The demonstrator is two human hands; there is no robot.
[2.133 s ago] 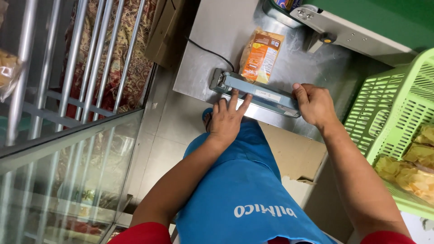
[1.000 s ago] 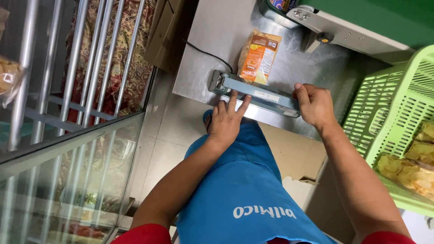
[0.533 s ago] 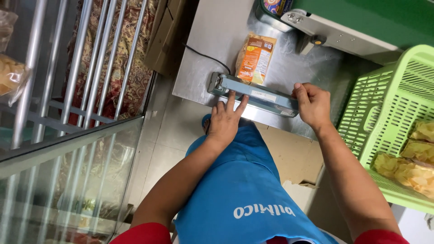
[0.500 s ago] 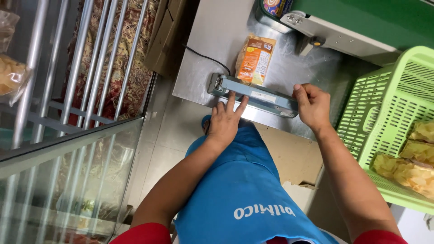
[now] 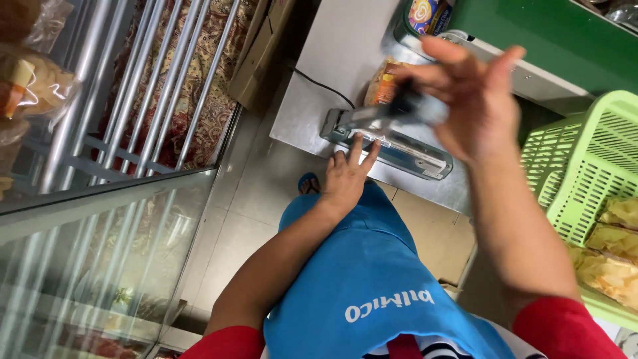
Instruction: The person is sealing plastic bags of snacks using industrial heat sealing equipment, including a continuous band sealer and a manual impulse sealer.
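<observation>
A grey-blue heat sealer lies along the front edge of a steel table. Its upper arm is swung up, blurred, and my right hand is raised with it, gripping the dark handle end. My left hand rests with fingers spread on the front of the sealer's base. Behind the sealer lies an orange snack bag, partly hidden by the lifted arm and my right hand.
A green plastic basket on the right holds bags of yellow chips. A grey machine and a round tin stand at the table's back. A black cable, cardboard box, metal bars and glass case lie left.
My right hand has lifted the sealer's arm up from its pressed-down position and risen toward the camera. My left hand stays on the base. The view has shifted slightly.
</observation>
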